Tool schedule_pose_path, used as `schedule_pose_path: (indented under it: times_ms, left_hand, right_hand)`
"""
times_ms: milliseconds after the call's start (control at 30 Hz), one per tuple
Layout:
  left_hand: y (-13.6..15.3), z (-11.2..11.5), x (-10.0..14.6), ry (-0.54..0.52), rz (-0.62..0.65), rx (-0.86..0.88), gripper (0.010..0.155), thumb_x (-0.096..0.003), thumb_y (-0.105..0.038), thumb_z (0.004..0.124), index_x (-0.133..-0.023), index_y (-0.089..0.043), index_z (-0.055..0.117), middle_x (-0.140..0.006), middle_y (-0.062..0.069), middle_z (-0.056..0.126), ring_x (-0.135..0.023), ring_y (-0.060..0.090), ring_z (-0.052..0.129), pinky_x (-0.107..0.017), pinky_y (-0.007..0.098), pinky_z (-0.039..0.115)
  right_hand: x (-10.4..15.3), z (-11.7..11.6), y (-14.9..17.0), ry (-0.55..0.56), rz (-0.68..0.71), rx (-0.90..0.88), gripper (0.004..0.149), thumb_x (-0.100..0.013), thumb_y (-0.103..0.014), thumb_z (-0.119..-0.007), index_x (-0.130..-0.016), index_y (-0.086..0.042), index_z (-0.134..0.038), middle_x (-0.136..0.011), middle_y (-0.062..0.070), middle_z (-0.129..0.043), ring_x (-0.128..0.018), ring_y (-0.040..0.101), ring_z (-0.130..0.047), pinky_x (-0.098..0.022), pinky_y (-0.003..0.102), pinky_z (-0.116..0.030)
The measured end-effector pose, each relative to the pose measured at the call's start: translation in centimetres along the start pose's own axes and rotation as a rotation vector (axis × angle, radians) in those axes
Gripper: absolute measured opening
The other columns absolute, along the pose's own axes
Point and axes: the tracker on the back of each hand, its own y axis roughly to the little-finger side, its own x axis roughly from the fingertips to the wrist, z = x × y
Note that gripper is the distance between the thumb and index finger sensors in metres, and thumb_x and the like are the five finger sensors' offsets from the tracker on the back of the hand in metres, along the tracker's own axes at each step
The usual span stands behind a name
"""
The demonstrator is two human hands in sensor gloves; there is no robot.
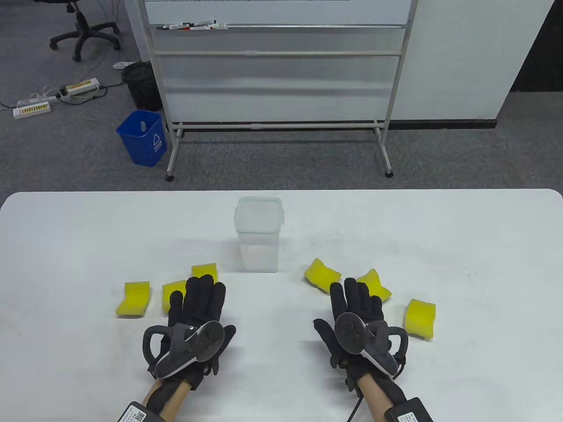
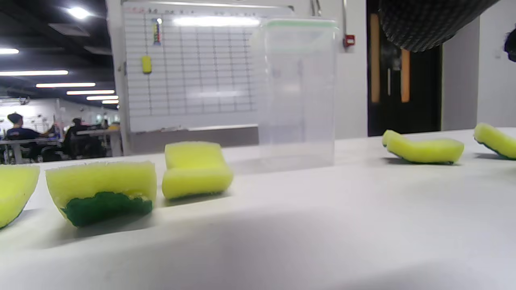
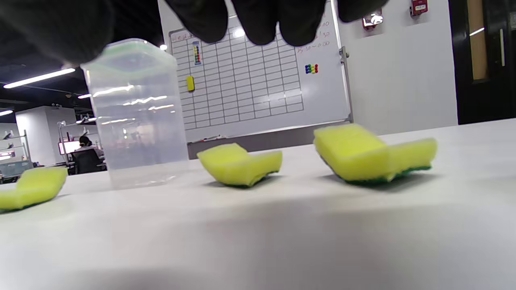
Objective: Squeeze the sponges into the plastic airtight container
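Table [image 1: 462, 246]: white, carries everything named below.
Container [image 1: 259, 235]: clear plastic, upright, lidless, at mid-table beyond both hands.
Left hand [image 1: 193, 316]: flat, palm down, fingers spread, holding nothing; fingertips between two sponges.
Right hand [image 1: 358, 318]: flat, fingers extended, empty.
Left sponges [image 1: 134, 299]: three yellow, curled, green undersides.
Right sponges [image 1: 322, 272]: three yellow, one partly behind the fingers.
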Motion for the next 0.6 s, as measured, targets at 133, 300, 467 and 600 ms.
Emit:
schedule_pose_path:
  times_ms: [133, 300, 467, 600]
  left_hand:
    - [0.0, 0.02, -0.01, 0.009, 0.0, -0.002, 0.088, -0.0452, -0.066, 0.065, -0.11, -0.026, 0.02, -0.121, 0.007, 0.016, -0.112, 0.034, 0.02, -0.077, 0.061, 0.029]
    - [-0.03, -0.04, -0.05, 0.006, 0.006, -0.002, 0.088, -0.0452, -0.065, 0.065, -0.11, -0.026, 0.021, -0.121, 0.007, 0.017, -0.113, 0.034, 0.02, -0.078, 0.061, 0.029]
    - [0.21, 0.01, -0.26, -0.006, 0.016, 0.012, 0.087, -0.0452, -0.065, 0.066, -0.11, -0.026, 0.022, -0.121, 0.007, 0.018, -0.113, 0.034, 0.022, -0.078, 0.061, 0.03]
    - [0.34, 0.07, -0.3, 0.002, 0.011, 0.028, 0.087, -0.0452, -0.065, 0.066, -0.11, -0.026, 0.023, -0.122, 0.007, 0.018, -0.113, 0.034, 0.022, -0.078, 0.061, 0.031]
  right_hand:
    - [0.1, 0.28, -0.19, 0.005, 0.008, 0.001, 0.086, -0.042, -0.07, -0.068, -0.112, -0.029, -0.039, -0.12, 0.008, -0.038, -0.112, 0.035, -0.044, -0.077, 0.057, -0.039]
    - [0.09, 0.48, -0.14, 0.007, 0.0, -0.002, 0.086, -0.042, -0.07, -0.068, -0.112, -0.029, -0.04, -0.12, 0.008, -0.039, -0.113, 0.035, -0.044, -0.077, 0.057, -0.039]
    - [0.05, 0.6, -0.12, 0.003, -0.001, -0.011, 0.085, -0.042, -0.069, -0.069, -0.112, -0.029, -0.041, -0.121, 0.008, -0.039, -0.113, 0.035, -0.044, -0.077, 0.058, -0.039]
    - [0.0, 0.61, -0.16, -0.002, -0.003, -0.006, 0.086, -0.042, -0.069, -0.069, -0.112, -0.029, -0.041, -0.121, 0.008, -0.039, -0.113, 0.035, -0.044, -0.077, 0.058, -0.039]
